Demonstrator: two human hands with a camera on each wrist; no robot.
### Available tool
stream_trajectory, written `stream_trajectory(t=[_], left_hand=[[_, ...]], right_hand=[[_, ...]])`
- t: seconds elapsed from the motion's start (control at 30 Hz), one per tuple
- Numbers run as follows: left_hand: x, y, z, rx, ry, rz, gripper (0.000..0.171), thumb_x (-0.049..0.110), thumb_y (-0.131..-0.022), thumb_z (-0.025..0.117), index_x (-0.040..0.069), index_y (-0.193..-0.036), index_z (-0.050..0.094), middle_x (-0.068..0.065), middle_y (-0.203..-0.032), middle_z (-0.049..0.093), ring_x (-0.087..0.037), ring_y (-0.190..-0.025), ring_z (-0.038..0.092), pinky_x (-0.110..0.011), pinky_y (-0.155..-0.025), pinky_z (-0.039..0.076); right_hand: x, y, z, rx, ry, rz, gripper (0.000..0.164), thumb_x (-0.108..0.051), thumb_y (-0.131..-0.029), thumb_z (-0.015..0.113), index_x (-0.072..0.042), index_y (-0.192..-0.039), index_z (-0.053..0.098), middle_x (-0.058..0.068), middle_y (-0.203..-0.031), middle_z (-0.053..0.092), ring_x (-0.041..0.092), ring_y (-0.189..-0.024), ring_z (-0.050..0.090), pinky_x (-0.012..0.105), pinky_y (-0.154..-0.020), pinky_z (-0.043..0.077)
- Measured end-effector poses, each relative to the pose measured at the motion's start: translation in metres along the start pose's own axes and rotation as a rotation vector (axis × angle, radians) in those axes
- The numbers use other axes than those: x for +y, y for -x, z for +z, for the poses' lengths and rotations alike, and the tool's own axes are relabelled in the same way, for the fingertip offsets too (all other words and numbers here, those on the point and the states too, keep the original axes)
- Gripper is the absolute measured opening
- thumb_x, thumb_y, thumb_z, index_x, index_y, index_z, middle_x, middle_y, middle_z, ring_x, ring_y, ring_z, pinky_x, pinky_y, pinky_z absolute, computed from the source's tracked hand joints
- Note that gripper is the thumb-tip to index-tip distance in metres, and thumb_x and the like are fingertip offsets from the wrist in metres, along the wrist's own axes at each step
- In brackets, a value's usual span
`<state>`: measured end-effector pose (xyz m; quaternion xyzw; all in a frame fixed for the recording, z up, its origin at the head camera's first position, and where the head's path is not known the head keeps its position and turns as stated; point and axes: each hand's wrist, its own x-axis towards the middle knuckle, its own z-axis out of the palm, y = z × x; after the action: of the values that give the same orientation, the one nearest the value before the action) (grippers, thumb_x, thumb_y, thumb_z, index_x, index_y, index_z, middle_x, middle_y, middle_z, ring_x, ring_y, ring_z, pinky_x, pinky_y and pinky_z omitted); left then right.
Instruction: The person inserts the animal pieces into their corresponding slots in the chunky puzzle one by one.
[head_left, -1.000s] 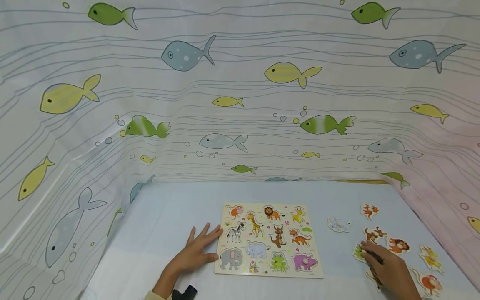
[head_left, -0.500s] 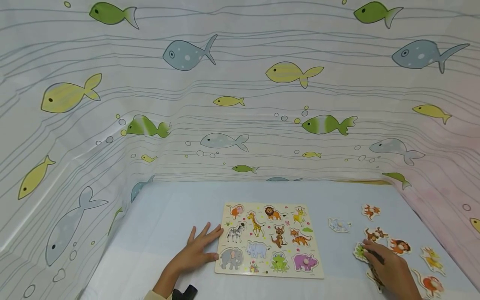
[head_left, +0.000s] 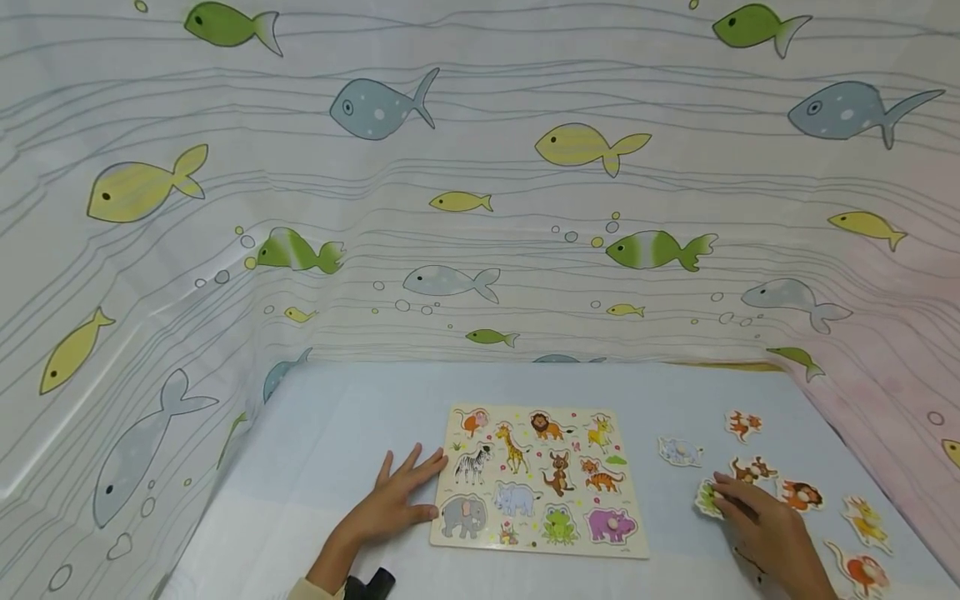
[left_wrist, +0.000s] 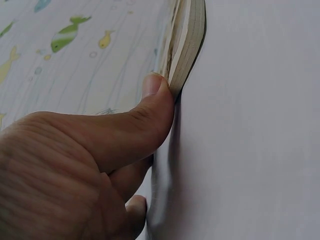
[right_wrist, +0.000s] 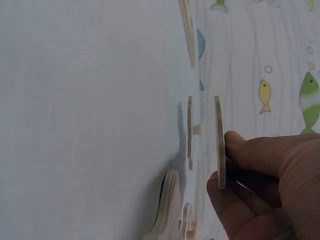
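My right hand [head_left: 768, 533] pinches a green frog puzzle piece [head_left: 708, 499] between thumb and fingers. In the right wrist view that piece [right_wrist: 220, 145] is held edge-on, apart from the table surface. On the left, my left hand [head_left: 393, 508] lies with spread fingers against the left edge of a wooden animal puzzle board [head_left: 536, 551]. The left wrist view has the thumb [left_wrist: 152, 92] touching the board's edge [left_wrist: 187, 55]. A purple hippo piece [head_left: 611, 526] with a knob sits in the board's lower right corner. A dark piece [head_left: 750, 567] under my right hand is mostly hidden.
Loose pieces lie right of the board: a pale blue rhino-like piece [head_left: 680, 452], a small orange piece [head_left: 744, 426], a brown piece [head_left: 756, 469], a lion [head_left: 802, 495], a yellow animal [head_left: 866, 523] and a monkey [head_left: 861, 568]. Fish-printed cloth [head_left: 510, 242] walls the table's back and sides.
My right hand has moved slightly left with the frog piece, away from the dark piece beneath the hand. The left hand stays at the board's edge.
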<state>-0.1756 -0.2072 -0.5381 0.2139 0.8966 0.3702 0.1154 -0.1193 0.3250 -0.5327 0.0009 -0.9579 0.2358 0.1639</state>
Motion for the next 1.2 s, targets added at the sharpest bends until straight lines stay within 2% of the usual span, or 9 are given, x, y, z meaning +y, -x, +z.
stream_trajectory(t=[0.13,0.2,0.27,0.37,0.43,0.5,0.6,0.9,1.2], left_hand=[[0.0,-0.001,0.0,-0.001,-0.013,-0.005,0.079,0.034,-0.082,0.077,0.013,-0.151,0.045,-0.007,-0.16,0.035,-0.042,-0.154,0.011,-0.065,-0.118,-0.02],[0.001,-0.001,0.0,-0.001,-0.014,-0.008,0.079,0.033,-0.082,0.077,0.013,-0.151,0.045,-0.007,-0.161,0.035,-0.042,-0.154,0.011,-0.065,-0.118,-0.02],[0.001,0.0,0.0,0.001,-0.02,-0.009,0.078,0.033,-0.082,0.077,0.013,-0.151,0.045,-0.006,-0.16,0.035,-0.042,-0.154,0.011,-0.065,-0.119,-0.019],[0.001,0.0,0.0,0.002,-0.022,-0.011,0.078,0.033,-0.082,0.077,0.013,-0.151,0.045,-0.006,-0.16,0.035,-0.041,-0.155,0.011,-0.065,-0.119,-0.019],[0.001,0.001,0.0,0.002,-0.021,-0.007,0.078,0.033,-0.082,0.077,0.013,-0.151,0.045,-0.006,-0.161,0.035,-0.041,-0.155,0.011,-0.065,-0.119,-0.019],[0.001,0.001,0.0,0.002,-0.013,-0.003,0.078,0.033,-0.082,0.077,0.013,-0.151,0.045,-0.006,-0.161,0.035,-0.041,-0.155,0.011,-0.065,-0.119,-0.02],[0.001,0.001,0.0,0.001,-0.01,0.001,0.078,0.033,-0.082,0.076,0.013,-0.151,0.044,-0.006,-0.161,0.034,-0.041,-0.155,0.01,-0.065,-0.118,-0.02],[0.003,0.001,0.0,0.009,-0.02,0.007,0.078,0.033,-0.082,0.077,0.011,-0.15,0.046,-0.009,-0.16,0.036,-0.044,-0.153,0.012,-0.066,-0.118,-0.018],[0.006,0.001,-0.003,-0.002,-0.028,-0.022,0.078,0.033,-0.082,0.076,0.013,-0.151,0.045,-0.007,-0.16,0.035,-0.042,-0.154,0.011,-0.065,-0.119,-0.018]], right_hand=[[-0.005,-0.002,0.002,0.021,-0.019,-0.025,0.03,-0.006,-0.081,0.081,-0.005,-0.11,0.076,0.014,-0.115,0.074,0.017,-0.092,0.075,0.005,-0.064,0.053],[-0.007,-0.003,0.001,0.013,-0.031,-0.023,0.03,-0.007,-0.081,0.081,-0.004,-0.111,0.076,0.014,-0.116,0.074,0.008,-0.094,0.073,0.002,-0.065,0.051],[-0.011,-0.003,0.001,-0.002,-0.051,-0.016,0.029,-0.007,-0.082,0.08,-0.004,-0.111,0.076,0.014,-0.118,0.074,0.007,-0.096,0.072,-0.001,-0.067,0.049],[-0.016,-0.003,0.001,0.001,-0.08,-0.035,0.028,-0.005,-0.081,0.08,-0.004,-0.109,0.077,0.014,-0.118,0.074,-0.002,-0.099,0.068,-0.003,-0.069,0.048],[-0.02,-0.003,0.001,0.014,-0.099,-0.07,0.028,-0.003,-0.08,0.08,-0.005,-0.108,0.077,0.013,-0.118,0.074,-0.011,-0.102,0.063,-0.005,-0.072,0.046],[-0.023,-0.003,0.001,0.035,-0.111,-0.111,0.028,-0.001,-0.078,0.081,-0.005,-0.106,0.077,0.012,-0.116,0.075,-0.021,-0.104,0.051,-0.006,-0.074,0.044],[-0.03,-0.005,0.002,0.052,-0.125,-0.153,0.028,-0.002,-0.078,0.081,-0.005,-0.105,0.078,0.011,-0.115,0.075,-0.028,-0.106,0.043,-0.009,-0.077,0.041],[-0.052,-0.008,0.007,0.043,-0.19,-0.236,0.03,0.003,-0.075,0.082,-0.005,-0.104,0.078,0.011,-0.114,0.075,-0.021,-0.109,0.051,-0.005,-0.079,0.045],[-0.075,-0.006,0.017,0.009,-0.224,-0.287,0.029,0.0,-0.077,0.081,-0.009,-0.105,0.078,0.007,-0.115,0.075,0.007,-0.103,0.071,0.001,-0.076,0.051]])
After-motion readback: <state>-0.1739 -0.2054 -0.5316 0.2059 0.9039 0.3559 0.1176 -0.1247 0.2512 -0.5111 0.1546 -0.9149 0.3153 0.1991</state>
